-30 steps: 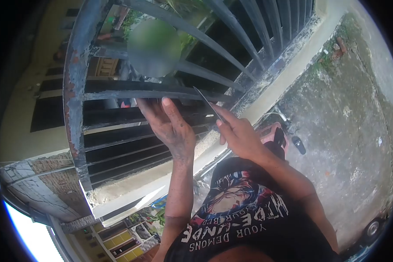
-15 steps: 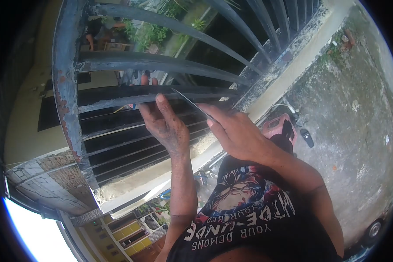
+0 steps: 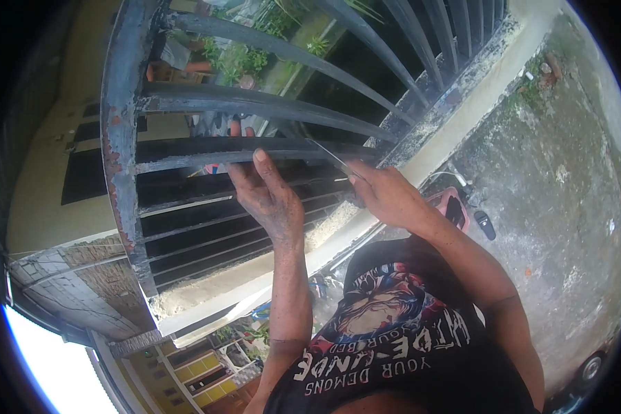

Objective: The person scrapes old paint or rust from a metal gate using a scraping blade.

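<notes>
My left hand (image 3: 272, 196) is at a dark grey metal bar (image 3: 186, 161) of a railing. Its fingers pass behind the bar and show above it, while the thumb lies across the front. My right hand (image 3: 388, 196) is closed around a thin, pointed metal blade (image 3: 330, 153) that looks like a knife. Its handle is hidden in the fist. The blade points up and left, its tip close to the same bar, right of my left hand; whether it touches cannot be told. Grey paint flakes off the railing's end post (image 3: 117, 165), showing rusty patches.
A pale concrete ledge (image 3: 234, 276) carries the railing. Below right, a pink plastic container (image 3: 455, 207) and a black sandal (image 3: 485, 225) rest on the rough concrete ground (image 3: 538, 228). Green plants (image 3: 238, 62) show behind the bars. A wheel (image 3: 591, 367) is at lower right.
My right hand and the blade have shifted right along the bar, away from my left hand. My left hand keeps its place on the bar. The view has shifted slightly.
</notes>
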A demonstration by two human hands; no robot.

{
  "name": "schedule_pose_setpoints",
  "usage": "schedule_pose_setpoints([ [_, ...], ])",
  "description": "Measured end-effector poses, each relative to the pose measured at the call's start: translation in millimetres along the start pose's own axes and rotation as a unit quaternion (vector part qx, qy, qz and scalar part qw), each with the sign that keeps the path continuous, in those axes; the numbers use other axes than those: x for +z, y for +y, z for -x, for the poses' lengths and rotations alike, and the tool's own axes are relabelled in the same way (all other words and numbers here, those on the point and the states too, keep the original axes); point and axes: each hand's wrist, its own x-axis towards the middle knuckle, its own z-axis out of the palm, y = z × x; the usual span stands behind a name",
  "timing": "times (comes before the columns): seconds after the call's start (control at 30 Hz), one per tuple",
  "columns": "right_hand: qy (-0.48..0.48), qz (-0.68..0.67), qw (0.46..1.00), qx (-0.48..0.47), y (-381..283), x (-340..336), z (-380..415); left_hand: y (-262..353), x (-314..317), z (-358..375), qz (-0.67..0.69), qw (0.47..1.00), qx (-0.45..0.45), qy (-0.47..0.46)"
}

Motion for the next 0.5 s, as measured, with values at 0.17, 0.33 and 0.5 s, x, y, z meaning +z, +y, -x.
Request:
schedule_pose_setpoints([
  [0.17,-0.006,0.054,0.997,0.05,19.1,-4.5,4.6,-0.3,-1.8,0.6,-0.026,1.0,-0.002,-0.01],
  [0.33,-0.006,0.117,0.989,0.085,82.1,4.6,10.4,-5.6,-4.6,0.2,-0.02,1.0,0.019,-0.014],
  [0.5,0.008,0.112,0.989,0.097,69.1,4.5,19.0,3.1,-4.9,-0.5,0.035,0.999,-0.024,-0.022],
])
